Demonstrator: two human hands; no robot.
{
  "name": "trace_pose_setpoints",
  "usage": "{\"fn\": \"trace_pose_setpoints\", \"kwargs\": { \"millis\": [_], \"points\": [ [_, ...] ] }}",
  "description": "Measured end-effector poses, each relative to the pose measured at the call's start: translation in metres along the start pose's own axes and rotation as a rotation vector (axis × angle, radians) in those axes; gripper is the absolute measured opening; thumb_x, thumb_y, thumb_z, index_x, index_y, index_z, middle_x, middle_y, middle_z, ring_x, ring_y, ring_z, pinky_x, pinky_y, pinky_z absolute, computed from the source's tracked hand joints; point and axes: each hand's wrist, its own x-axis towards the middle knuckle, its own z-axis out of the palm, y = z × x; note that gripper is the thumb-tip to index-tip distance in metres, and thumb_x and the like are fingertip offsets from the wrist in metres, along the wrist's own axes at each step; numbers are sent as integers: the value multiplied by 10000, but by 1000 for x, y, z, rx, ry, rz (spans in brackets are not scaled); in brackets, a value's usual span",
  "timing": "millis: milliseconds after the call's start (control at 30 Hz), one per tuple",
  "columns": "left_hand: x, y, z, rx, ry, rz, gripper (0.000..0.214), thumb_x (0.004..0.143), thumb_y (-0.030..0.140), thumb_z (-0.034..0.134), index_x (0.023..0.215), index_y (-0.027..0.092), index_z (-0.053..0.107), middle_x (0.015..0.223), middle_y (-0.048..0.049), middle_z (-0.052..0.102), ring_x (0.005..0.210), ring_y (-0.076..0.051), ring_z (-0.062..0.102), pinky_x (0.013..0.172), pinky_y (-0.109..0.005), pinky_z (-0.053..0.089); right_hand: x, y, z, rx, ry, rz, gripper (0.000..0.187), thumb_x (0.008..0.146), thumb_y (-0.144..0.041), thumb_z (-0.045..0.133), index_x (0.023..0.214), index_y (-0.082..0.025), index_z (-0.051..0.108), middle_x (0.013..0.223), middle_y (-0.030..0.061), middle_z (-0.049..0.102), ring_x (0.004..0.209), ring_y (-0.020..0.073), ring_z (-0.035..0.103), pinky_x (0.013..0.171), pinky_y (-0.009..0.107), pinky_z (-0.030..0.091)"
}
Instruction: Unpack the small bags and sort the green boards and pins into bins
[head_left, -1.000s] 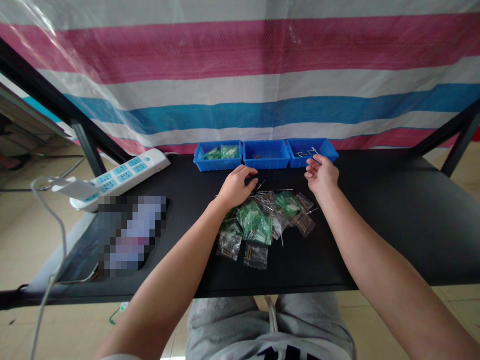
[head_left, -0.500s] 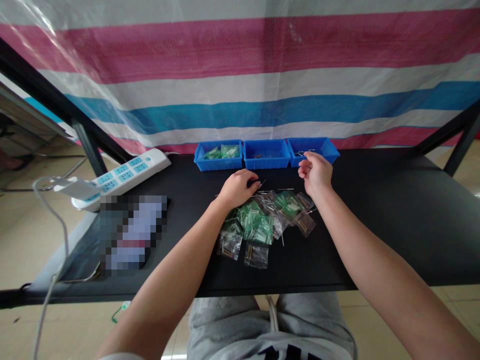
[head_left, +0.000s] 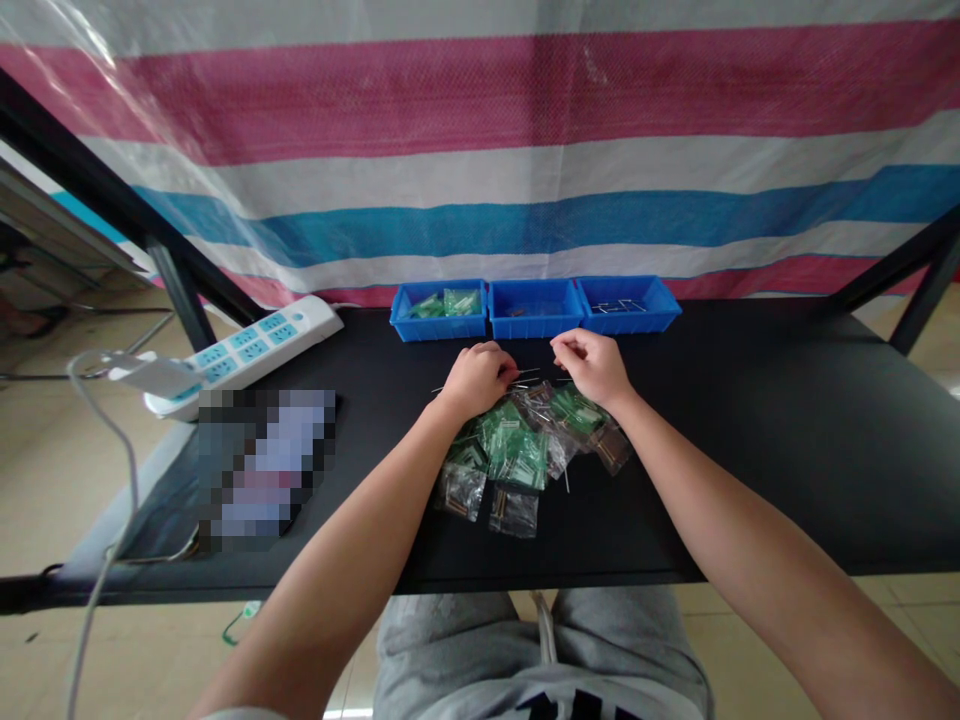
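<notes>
Striped red, white and blue sheeting point(head_left: 480, 225) hangs behind a black table point(head_left: 772, 430). Just above the pile at the table's middle, a thin metal rod point(head_left: 529, 371) pokes sideways from the left hand point(head_left: 478, 380), whose thumb and forefinger are pinched on it. That hand lies low, palm down, its wrist by the pile's left edge. The right hand point(head_left: 596, 368) sits apart from it, over the pile's upper right corner, fingers curled inward and thumb near the forefinger; whether it grips something cannot be told.

Below them, green packets point(head_left: 514, 445) overlap, so their number cannot be counted. At least three clear packets with brown pegs show: two side by side at the near edge, one point(head_left: 611, 447) at the right. One loose rod point(head_left: 567, 482) points toward the person, and a few more lie by the left hand, which partly covers them.

Beyond the hands stand three blue bins in a row: the left bin point(head_left: 439, 328) contains green packets, the middle bin point(head_left: 534, 327) a small brownish item, the right bin point(head_left: 634, 322) several rods.

Further left are a white power strip point(head_left: 300, 335) with a plug point(head_left: 154, 375) in its near end, and a pixelated object point(head_left: 277, 465).
</notes>
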Motion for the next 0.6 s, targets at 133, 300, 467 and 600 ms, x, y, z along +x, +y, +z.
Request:
{"fn": "trace_pose_setpoints", "kwargs": {
  "millis": [133, 300, 467, 600],
  "points": [
    [-1, 3, -3, -13, 46, 52, 145, 866, 225, 567, 850, 169, 700, 875, -76, 671, 842, -219, 611, 761, -343, 449, -2, -5, -1, -170, -67, -97, 211, 835, -354, 581, 780, -182, 688, 672, 36, 698, 624, 174, 642, 606, 267, 434],
    [-3, 9, -7, -67, 198, 94, 165, 910, 256, 524, 862, 176, 660, 912, -69, 659, 871, -210, 587, 797, -356, 405, -3, -12, -2, -255, -147, -146, 427, 917, -496, 470, 692, -189, 662, 645, 39, 686, 591, 165, 609, 596, 273, 384],
    [-5, 11, -9, -75, 274, 136, 170, 924, 277, 519, 873, 176, 646, 914, -60, 651, 879, -196, 584, 798, -333, 384, -3, -12, -2, -124, -176, -84, 507, 910, -580, 438, 657, -189, 636, 637, 40, 683, 599, 166, 615, 606, 271, 409],
    [-6, 15, -12, -115, 300, 105, 215, 944, 312, 482, 927, 174, 647, 952, -67, 657, 906, -195, 593, 824, -333, 393, -2, -12, -2, -18, -175, -51, 488, 882, -596, 477, 669, -187, 635, 640, 40, 677, 587, 160, 594, 604, 277, 429]
  ]
}}
